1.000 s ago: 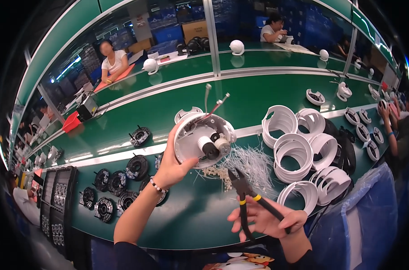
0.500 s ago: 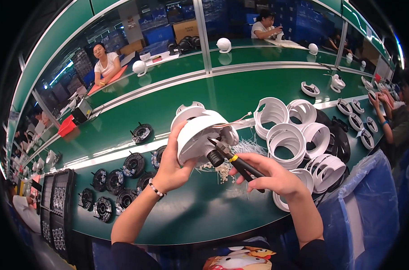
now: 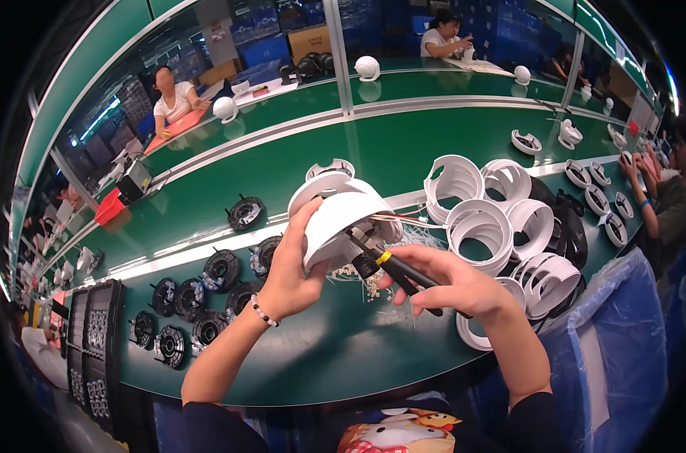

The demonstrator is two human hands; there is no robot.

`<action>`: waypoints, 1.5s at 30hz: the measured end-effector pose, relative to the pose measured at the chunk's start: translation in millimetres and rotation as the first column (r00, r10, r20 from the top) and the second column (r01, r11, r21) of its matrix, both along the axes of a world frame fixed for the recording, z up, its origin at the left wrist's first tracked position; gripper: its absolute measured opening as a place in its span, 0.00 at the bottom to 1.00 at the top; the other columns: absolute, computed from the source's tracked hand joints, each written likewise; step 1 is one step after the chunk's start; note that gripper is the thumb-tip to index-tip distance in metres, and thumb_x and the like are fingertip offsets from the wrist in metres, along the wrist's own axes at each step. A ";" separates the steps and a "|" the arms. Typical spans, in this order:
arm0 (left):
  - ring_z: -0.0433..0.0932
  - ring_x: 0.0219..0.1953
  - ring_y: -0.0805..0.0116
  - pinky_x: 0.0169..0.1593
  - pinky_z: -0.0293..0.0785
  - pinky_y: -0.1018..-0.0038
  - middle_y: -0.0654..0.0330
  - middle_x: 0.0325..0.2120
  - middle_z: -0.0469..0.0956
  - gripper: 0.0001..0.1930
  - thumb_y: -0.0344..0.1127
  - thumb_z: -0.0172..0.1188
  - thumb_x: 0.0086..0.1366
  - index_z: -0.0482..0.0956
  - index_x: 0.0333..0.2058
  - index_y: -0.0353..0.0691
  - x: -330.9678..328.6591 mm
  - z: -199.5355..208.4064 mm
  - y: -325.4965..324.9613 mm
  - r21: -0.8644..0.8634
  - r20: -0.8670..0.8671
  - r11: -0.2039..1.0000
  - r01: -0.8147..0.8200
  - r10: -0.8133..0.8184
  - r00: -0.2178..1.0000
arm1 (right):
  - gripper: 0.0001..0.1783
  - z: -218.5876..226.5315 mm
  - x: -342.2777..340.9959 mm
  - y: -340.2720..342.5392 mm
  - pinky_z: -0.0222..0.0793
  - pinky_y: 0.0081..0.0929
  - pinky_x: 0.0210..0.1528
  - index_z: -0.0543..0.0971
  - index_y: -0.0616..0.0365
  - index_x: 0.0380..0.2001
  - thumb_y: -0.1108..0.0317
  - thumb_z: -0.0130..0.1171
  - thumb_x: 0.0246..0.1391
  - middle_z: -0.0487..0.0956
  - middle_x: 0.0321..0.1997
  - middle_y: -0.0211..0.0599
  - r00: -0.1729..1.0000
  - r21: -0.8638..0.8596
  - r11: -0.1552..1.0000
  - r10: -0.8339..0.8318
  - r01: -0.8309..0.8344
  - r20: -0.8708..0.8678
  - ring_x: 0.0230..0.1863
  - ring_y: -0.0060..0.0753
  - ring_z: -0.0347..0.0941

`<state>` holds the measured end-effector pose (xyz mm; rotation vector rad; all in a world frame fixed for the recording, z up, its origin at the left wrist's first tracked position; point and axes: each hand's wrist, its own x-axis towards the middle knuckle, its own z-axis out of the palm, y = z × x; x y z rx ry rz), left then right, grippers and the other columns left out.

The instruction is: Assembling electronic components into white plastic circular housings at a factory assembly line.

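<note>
My left hand [image 3: 286, 275] is wrapped round a rounded white plastic housing [image 3: 341, 217], held tilted above the bench with its open side toward the right. A short black cylinder [image 3: 366, 264] sticks out of its underside, and thin wires [image 3: 411, 220] trail from the opening to the right. In my right hand [image 3: 468, 283] is a pair of cutting pliers [image 3: 407, 272] with black handles and yellow bands. Their jaws reach into the housing's opening beside the black cylinder; whether they grip anything there, I cannot tell.
Several white rings [image 3: 475, 238] crowd the right of the green bench [image 3: 305, 370], near a blue plastic-lined bin [image 3: 622, 340]. Round black parts [image 3: 190, 300] lie to the left, beside a black tray [image 3: 94, 332]. Cable-tie scraps lie behind my hands. Co-workers sit across and at right.
The wires have swung lower and now stretch toward the white rings. The pliers' jaws sit slightly further into the housing, which has turned a little. A co-worker across the bench has raised a hand.
</note>
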<state>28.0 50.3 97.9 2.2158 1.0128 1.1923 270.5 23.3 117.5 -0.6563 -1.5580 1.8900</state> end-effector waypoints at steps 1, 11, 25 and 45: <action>0.62 0.52 0.52 0.53 0.57 0.69 0.46 0.48 0.61 0.38 0.15 0.51 0.42 0.50 0.55 0.40 0.8 -0.6 0.4 -0.004 -0.002 1.000 -0.005 0.005 1.000 | 0.32 -0.3 -0.7 0.1 0.66 0.17 0.31 0.56 0.61 0.55 0.73 0.54 0.44 0.69 0.44 0.39 1.000 -0.001 1.000 -0.001 0.001 0.000 0.36 0.22 0.68; 0.66 0.47 0.54 0.50 0.61 0.70 0.46 0.46 0.62 0.38 0.16 0.51 0.43 0.50 0.56 0.40 10.0 -5.1 6.6 -0.003 0.031 1.000 -0.021 0.021 0.999 | 0.27 -8.9 -5.9 -2.6 0.66 0.14 0.22 0.59 0.64 0.52 0.71 0.52 0.48 0.72 0.38 0.37 0.990 -0.063 0.992 -0.110 0.105 -0.088 0.29 0.20 0.68; 0.60 0.53 0.59 0.56 0.54 0.72 0.52 0.49 0.59 0.39 0.18 0.49 0.41 0.47 0.56 0.39 -4.0 -30.0 62.2 -0.069 0.205 0.985 -0.157 0.168 0.964 | 0.31 -80.5 -7.4 -37.0 0.67 0.21 0.34 0.53 0.61 0.55 0.75 0.50 0.46 0.67 0.45 0.45 0.908 -0.138 0.977 -0.204 0.164 -0.367 0.37 0.26 0.67; 0.71 0.42 0.59 0.41 0.74 0.68 0.53 0.46 0.64 0.18 0.36 0.49 0.60 0.62 0.48 0.38 -47.8 -130.7 305.7 -0.606 0.795 0.701 0.377 0.508 0.333 | 0.38 -145.8 -25.4 -84.4 0.65 0.25 0.41 0.55 0.61 0.54 0.62 0.60 0.41 0.66 0.45 0.48 0.899 -0.407 0.910 -0.109 -0.082 -0.425 0.39 0.33 0.67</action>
